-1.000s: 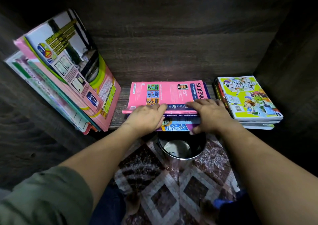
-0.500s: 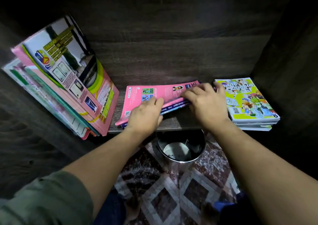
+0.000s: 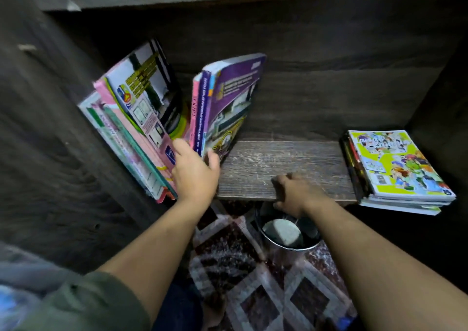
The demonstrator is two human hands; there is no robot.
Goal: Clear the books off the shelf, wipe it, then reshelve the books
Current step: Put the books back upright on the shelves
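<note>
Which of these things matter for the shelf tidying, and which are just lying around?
Job: shelf; upright books in left hand; leaning books; flat stack.
Lying about: rug; metal bucket, perhaps for wiping.

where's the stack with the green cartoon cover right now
In the head view the cartoon-cover stack lies flat at the right end of the shelf, with the right hand on the bare board to its left.
</note>
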